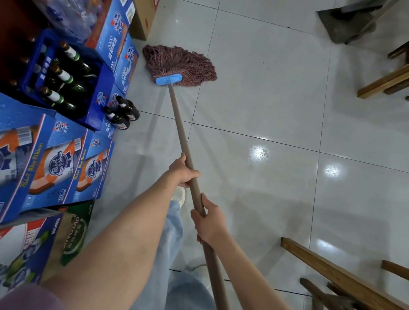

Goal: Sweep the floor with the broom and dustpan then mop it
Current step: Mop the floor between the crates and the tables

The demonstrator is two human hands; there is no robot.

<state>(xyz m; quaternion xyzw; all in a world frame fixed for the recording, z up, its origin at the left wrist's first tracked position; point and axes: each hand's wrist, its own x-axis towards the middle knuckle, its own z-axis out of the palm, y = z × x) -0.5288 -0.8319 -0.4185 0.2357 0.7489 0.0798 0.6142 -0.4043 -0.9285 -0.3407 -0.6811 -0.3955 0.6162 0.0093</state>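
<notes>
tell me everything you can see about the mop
The mop has a fan of reddish-brown string strands spread flat on the white tiled floor, clamped in a light blue plastic head bar. A long, plain brown handle, wood by the look of it, slants back from the bar toward the person. The left hand grips it further down, the right hand nearer the top. The strands lie close to stacked blue beer cartons.
</notes>
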